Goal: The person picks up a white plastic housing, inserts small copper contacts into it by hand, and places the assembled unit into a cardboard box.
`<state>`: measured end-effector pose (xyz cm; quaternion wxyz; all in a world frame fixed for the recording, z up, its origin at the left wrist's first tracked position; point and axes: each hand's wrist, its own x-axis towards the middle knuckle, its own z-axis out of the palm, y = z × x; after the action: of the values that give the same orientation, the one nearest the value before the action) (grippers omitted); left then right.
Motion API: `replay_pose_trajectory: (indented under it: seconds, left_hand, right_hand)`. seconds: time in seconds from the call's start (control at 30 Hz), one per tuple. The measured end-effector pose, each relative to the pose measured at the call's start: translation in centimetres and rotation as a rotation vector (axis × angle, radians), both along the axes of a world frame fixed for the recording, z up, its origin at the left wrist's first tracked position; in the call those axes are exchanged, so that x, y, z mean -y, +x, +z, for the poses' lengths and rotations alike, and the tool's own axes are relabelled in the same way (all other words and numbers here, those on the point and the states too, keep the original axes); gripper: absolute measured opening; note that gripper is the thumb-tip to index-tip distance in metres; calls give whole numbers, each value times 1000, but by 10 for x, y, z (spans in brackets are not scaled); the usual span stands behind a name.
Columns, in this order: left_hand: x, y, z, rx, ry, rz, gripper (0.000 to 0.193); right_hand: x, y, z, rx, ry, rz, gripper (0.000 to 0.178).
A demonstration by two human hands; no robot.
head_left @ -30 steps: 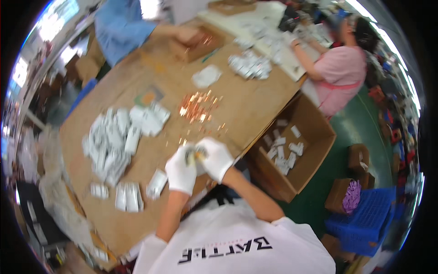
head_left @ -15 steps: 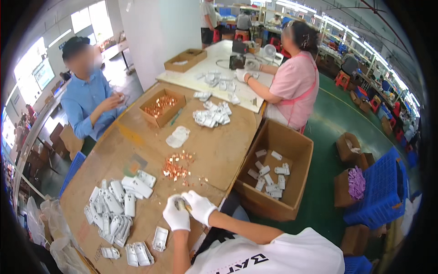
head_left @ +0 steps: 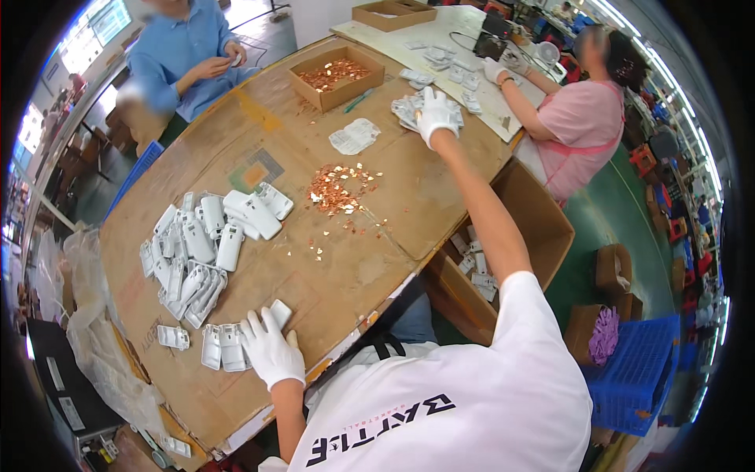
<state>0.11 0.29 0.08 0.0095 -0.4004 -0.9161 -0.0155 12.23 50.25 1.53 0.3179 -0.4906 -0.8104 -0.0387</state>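
My left hand [head_left: 271,350], in a white glove, lies with fingers spread over white plastic casings near the table's front edge. One casing [head_left: 280,312] sticks out beyond its fingers, and open casing halves [head_left: 222,346] lie just left of it. My right arm stretches far across the table. Its gloved hand [head_left: 438,118] rests with fingers apart on a pile of white plastic parts [head_left: 405,110]; what lies under the palm is hidden. Between the hands is a heap of small copper-coloured pieces [head_left: 334,190].
A larger pile of white casings [head_left: 193,244] covers the left side. At the back stands a cardboard box of copper pieces [head_left: 346,93], near a crumpled white cloth [head_left: 354,137]. A big carton [head_left: 543,216] stands beside the table. Two co-workers sit across and at right.
My hands were together at the front edge around a small thing. Now they are apart: the right has reached out to the far pile, the left has moved left onto the casings. The view has shifted.
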Motion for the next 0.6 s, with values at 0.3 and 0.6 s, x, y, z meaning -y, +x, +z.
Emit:
replay_pose_trajectory:
  seconds: [0.3,0.6]
  left_hand:
    - [-29,10,-7,-1,118,-90,63]
    - [-45,-16,-26,84,461,-513,24]
  right_hand:
    - [151,3,-47,45,-280,626,8]
    - [169,-30,-44,321,-388,456,13]
